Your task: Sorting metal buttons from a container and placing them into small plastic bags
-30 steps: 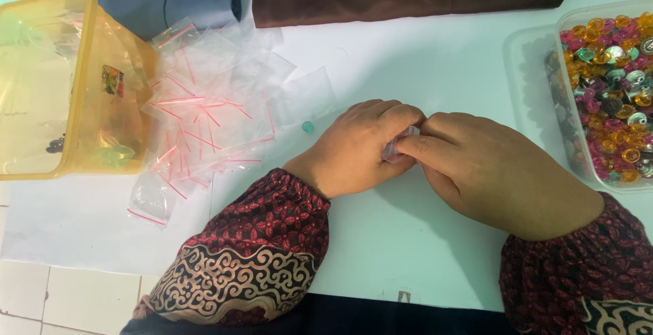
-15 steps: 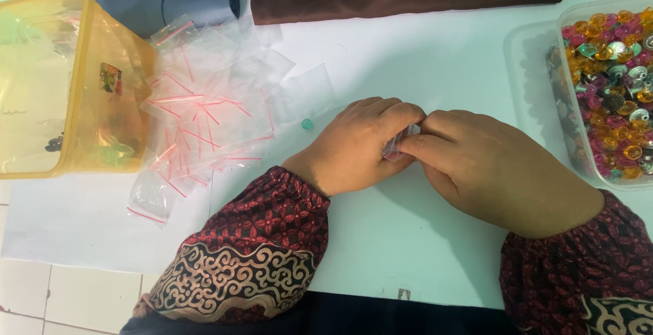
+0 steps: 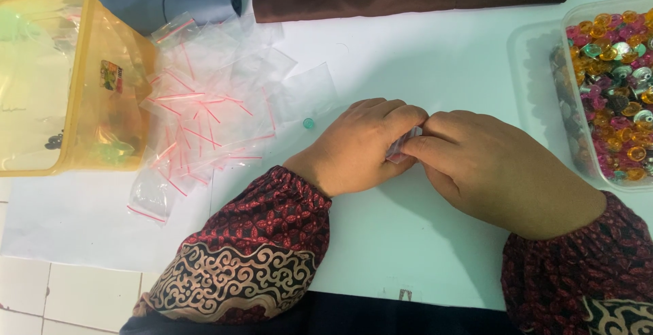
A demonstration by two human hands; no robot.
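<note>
Two hands are brought together at the middle of the white table (image 3: 381, 240), and a small clear bag (image 3: 403, 146) is pinched between their fingertips. By the left hand (image 3: 364, 146) one side is held with fingers curled down; by the right hand (image 3: 493, 172) the other edge is gripped, so both grips are closed on the bag. In judgement, the step is done best if the strip is pressed evenly along its length while the bag is kept flat on the table.

Of the bag only a thin transparent sliver with a pale edge is seen; its contents cannot be told.

Leftmost a yellow tub (image 3: 64, 83) is seen, then a heap of clear bags (image 3: 211, 114), a teal bead (image 3: 308, 123), and rightmost a tray of coloured beads (image 3: 615, 83).
</note>
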